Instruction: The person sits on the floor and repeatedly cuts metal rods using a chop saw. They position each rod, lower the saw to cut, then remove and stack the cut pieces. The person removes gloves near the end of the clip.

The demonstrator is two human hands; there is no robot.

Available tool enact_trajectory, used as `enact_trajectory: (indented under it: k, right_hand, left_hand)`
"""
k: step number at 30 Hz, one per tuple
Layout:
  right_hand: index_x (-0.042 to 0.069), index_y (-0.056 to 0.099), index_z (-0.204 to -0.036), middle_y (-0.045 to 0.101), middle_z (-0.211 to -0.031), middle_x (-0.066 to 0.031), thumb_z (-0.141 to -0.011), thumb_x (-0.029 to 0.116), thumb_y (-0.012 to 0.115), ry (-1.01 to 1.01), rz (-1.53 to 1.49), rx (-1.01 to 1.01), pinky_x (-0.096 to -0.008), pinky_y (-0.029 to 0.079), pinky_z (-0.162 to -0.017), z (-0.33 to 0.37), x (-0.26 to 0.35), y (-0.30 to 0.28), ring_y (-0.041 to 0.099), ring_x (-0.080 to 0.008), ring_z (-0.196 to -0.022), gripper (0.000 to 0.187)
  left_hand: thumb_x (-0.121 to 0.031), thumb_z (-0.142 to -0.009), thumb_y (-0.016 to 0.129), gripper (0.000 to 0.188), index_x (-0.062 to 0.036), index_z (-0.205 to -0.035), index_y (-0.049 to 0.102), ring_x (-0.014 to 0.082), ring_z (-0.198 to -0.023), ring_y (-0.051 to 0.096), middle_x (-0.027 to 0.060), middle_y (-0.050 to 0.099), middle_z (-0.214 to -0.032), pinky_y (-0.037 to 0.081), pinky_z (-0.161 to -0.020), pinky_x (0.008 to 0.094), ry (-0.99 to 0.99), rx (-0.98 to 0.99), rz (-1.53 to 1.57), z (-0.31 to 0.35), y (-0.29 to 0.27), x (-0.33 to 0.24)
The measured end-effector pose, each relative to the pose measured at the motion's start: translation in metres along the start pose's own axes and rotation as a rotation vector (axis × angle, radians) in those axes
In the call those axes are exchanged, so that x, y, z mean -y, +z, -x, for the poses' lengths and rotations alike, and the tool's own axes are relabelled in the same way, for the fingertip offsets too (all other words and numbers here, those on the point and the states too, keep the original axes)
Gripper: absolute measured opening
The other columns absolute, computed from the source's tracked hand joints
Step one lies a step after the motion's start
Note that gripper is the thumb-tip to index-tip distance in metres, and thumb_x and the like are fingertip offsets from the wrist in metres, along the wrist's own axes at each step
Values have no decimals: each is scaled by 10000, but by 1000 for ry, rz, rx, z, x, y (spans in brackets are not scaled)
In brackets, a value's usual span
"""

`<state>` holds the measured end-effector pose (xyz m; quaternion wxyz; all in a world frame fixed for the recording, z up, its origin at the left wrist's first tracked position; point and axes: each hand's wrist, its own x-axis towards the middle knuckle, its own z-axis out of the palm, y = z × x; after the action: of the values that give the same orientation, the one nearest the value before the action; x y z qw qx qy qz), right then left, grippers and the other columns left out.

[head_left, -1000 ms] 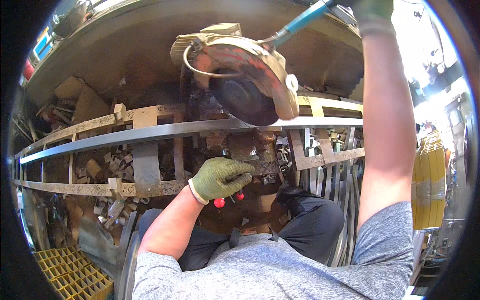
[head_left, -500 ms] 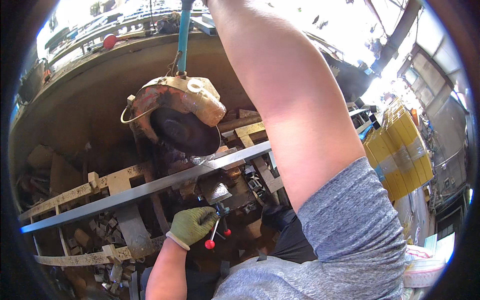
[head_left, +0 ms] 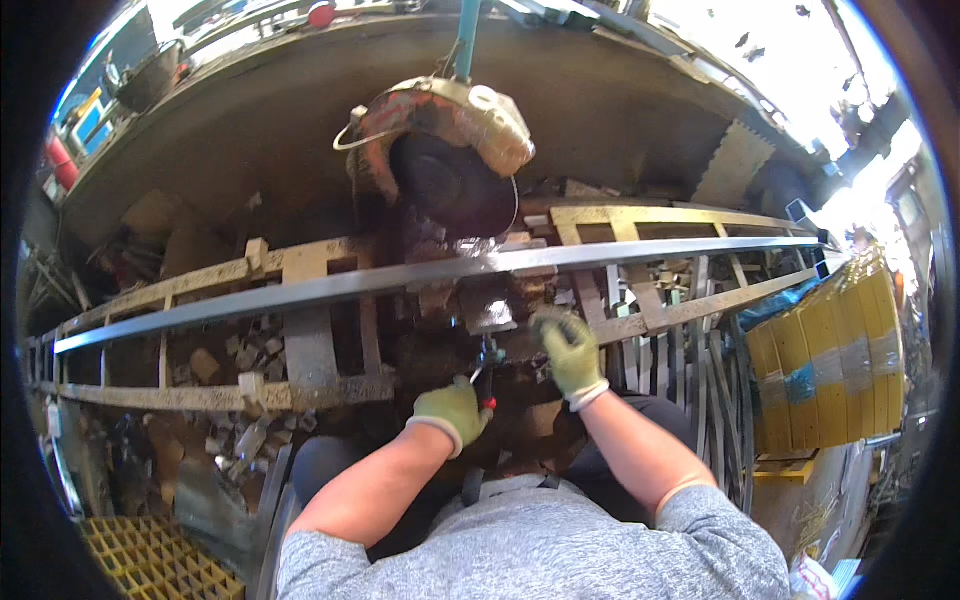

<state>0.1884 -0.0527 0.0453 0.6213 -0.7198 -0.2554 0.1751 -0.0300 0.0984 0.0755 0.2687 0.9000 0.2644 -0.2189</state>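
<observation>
1. A long grey metal bar (head_left: 300, 292) lies across the rusty frame (head_left: 310, 345), under the big round saw (head_left: 450, 160).
2. A stack of yellow flat packs (head_left: 835, 365) stands at the right.
3. The left hand (head_left: 452, 412), gloved, is closed around a red-tipped vise handle (head_left: 487, 385) below the bar.
4. The right hand (head_left: 570, 350), gloved, rests just beside the clamp, fingers bent; I cannot tell if it grips.

We note yellow-green gloves on the left hand (head_left: 452, 410) and right hand (head_left: 572, 352), with grey marl sleeves at the lower edge of the frame. A small red handle (head_left: 489, 402) shows beside the left glove. The long bar (head_left: 400, 278) across mid-frame is bare silver-grey. The chop saw (head_left: 440, 150) at upper centre has a cream guard, rust-orange staining and a black disc. At right, the stacked packs (head_left: 835, 370) are yellow with a blue patch. At lower left, the grating (head_left: 150, 560) is yellow.
</observation>
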Motion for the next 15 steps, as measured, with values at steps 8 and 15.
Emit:
enact_trajectory:
  k: [8, 15]
  right_hand:
    - [46, 741, -1576, 847, -1391, -169, -1092, 379, 849, 451, 96, 587, -417, 571, -1201, 76, -206, 68, 773, -283, -1309, 598]
    - [67, 879, -1366, 858, -1327, -292, -1079, 616, 714, 351, 753, 553, -517, 615, -1135, 20, -135, 9, 818, -452, -1267, 640]
  left_hand:
    - [-384, -1177, 690, 293, -116, -1205, 805, 454, -1042, 866, 223, 881, -1061, 660, -898, 611, -89, -316, 11, -27, 56, 7]
    - [-533, -1176, 676, 525, -73, -1414, 765, 498, -1264, 790, 276, 826, -1348, 629, -1043, 629, -146, -277, 267, -94, 133, 50]
